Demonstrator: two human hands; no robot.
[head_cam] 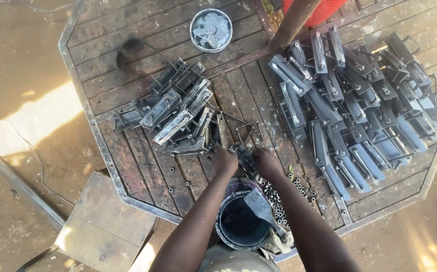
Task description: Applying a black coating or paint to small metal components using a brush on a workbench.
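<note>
Both hands, left hand [223,160] and right hand [266,163], grip a metal bracket [245,157] lying between them.

Both bare forearms rise from the bottom edge of the view and lean toward each other, drawing close at the wrists. The left hand [223,160] is curled, knuckles up, fingers tucked under and hidden. The right hand [267,163] lies just beside it, also curled, palm down, its fingertips out of sight. The two hands are near but apart.
</note>
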